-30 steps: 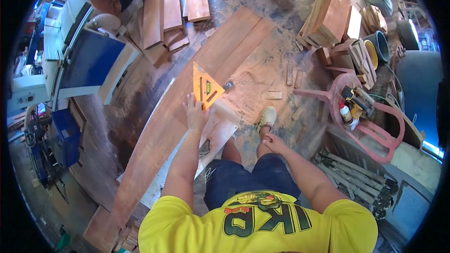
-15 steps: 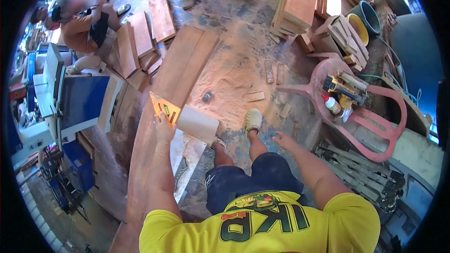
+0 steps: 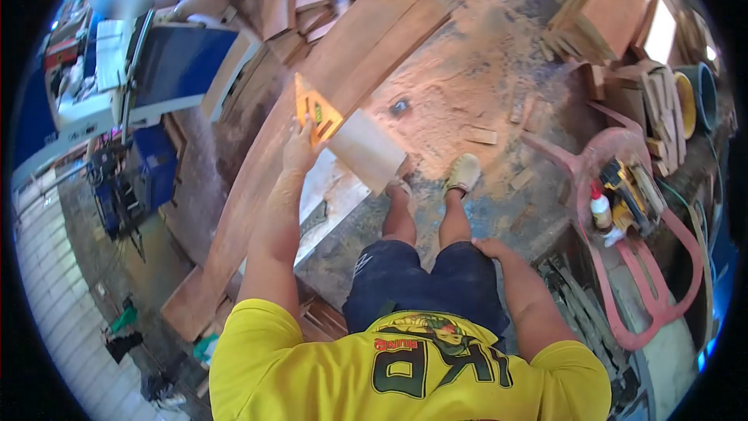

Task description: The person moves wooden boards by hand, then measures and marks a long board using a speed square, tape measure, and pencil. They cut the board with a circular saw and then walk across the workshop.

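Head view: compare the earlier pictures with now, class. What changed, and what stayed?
The right hand first swung outward, clear of the leg, then came back in to the hem of the dark shorts. The view itself also shifted, so any small slide of the orange speed square is hard to judge. The left hand stayed on the square, over the wooden board.
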### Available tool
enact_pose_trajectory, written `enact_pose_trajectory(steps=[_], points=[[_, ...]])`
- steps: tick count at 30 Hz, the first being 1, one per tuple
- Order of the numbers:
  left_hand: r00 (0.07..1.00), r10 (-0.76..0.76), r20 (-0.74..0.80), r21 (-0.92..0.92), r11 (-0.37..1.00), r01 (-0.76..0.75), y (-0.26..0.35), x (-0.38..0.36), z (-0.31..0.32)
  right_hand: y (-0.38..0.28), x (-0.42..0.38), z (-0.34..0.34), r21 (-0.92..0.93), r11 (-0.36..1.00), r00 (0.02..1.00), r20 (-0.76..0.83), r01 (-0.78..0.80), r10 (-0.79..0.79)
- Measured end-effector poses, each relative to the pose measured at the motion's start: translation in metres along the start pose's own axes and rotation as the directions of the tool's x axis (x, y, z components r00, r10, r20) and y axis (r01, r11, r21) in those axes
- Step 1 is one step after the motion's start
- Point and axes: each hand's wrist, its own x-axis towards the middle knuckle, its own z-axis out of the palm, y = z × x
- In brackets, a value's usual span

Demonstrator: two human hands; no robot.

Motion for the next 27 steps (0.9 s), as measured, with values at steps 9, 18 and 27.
enact_pose_trajectory(steps=[9,18,27], points=[[0.995,0.047,-0.087,-0.016,0.999,-0.049,-0.007,-0.007,-0.005,-0.057,0.052,0.030,0.029,0.999,0.998,-0.035,-0.045,0.046],[0.962,0.183,-0.203,-0.059,0.978,-0.199,-0.089,-0.048,0.020,-0.041,0.118,0.053,-0.029,0.992,0.981,-0.152,-0.126,0.121],[0.869,0.385,-0.311,-0.227,0.857,-0.462,-0.166,-0.048,0.050,-0.113,0.090,0.032,0.112,0.897,0.890,-0.122,-0.428,0.440]])
